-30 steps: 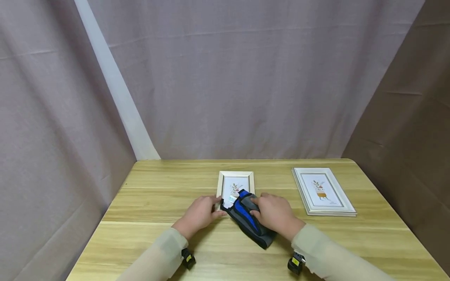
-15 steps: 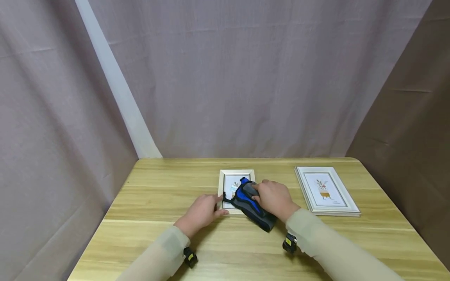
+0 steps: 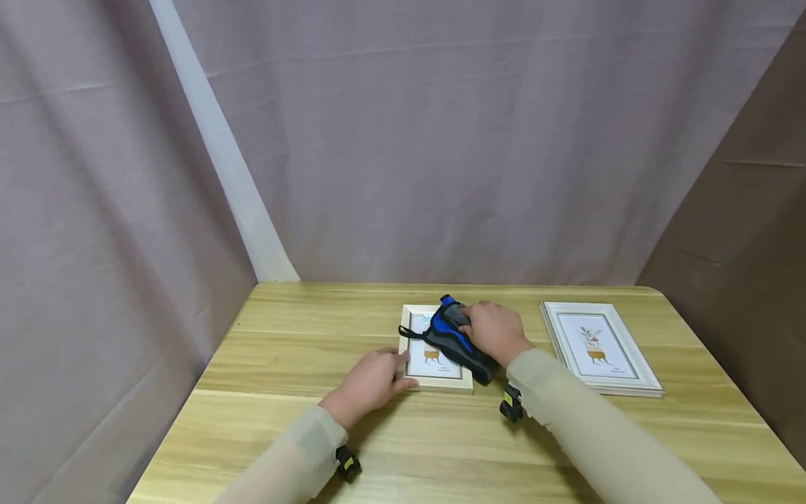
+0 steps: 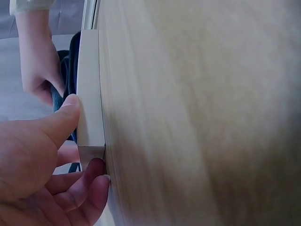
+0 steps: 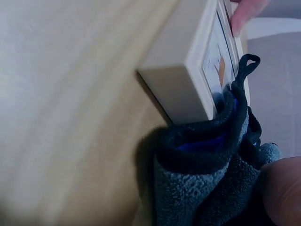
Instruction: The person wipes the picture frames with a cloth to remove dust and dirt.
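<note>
A small picture frame (image 3: 441,384) with a pale cream border lies flat on the wooden table, its print showing a plant in an orange pot. My left hand (image 3: 368,383) holds its near left corner; in the left wrist view the thumb lies along the frame's side (image 4: 89,89) and fingers curl at the corner. With my right hand (image 3: 499,330) I grip a folded grey and blue cloth (image 3: 448,337) with black edging, lying across the frame's upper right part. The cloth's hanging loop sticks out to the left. In the right wrist view, the cloth (image 5: 188,193) hangs over the frame's edge.
To the right lies a larger white picture frame (image 3: 630,350) with a similar print, apparently stacked on another. A grey curtain (image 3: 441,140) hangs behind the table (image 3: 264,420), and a brown one (image 3: 743,231) stands on the right.
My right hand has moved the cloth away from me, up over the frame, baring its lower part. The left hand keeps its place at the corner; the head view has shifted slightly.
</note>
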The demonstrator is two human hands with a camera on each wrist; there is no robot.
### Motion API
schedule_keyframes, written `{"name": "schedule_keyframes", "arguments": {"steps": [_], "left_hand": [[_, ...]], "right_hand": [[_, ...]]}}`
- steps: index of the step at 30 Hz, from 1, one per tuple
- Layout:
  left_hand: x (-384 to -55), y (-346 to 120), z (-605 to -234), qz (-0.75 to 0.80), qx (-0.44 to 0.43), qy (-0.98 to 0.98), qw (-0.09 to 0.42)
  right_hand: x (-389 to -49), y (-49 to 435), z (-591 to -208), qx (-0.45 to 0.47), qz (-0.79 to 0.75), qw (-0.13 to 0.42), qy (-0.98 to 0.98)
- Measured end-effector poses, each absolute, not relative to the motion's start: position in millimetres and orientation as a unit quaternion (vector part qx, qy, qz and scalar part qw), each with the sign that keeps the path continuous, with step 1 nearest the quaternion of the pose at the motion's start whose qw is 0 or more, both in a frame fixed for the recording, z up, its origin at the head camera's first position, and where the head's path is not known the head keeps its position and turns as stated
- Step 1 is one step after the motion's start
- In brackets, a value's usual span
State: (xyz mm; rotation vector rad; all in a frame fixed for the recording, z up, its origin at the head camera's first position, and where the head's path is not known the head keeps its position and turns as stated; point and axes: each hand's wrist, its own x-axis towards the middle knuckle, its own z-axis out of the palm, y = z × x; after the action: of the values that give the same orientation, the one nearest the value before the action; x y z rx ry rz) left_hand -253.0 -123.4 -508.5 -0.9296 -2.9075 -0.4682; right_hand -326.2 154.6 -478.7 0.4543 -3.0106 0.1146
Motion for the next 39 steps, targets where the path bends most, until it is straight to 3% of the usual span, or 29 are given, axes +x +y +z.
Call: {"name": "schedule_keyframes", "arguments": {"steps": [14, 39], "left_hand": [[-247.7, -120.3, -507.8, -0.179, -0.305, -0.935, 0.021], [-247.6, -127.6, -508.9, -0.170, -0.296, -0.940, 0.028]], "right_hand": [[-340.0, 159.5, -469.9, 0.117, 0.089, 0.033, -0.989], [-354.0, 130.3, -455.6, 0.177, 0.044, -0.002, -0.983]]}}
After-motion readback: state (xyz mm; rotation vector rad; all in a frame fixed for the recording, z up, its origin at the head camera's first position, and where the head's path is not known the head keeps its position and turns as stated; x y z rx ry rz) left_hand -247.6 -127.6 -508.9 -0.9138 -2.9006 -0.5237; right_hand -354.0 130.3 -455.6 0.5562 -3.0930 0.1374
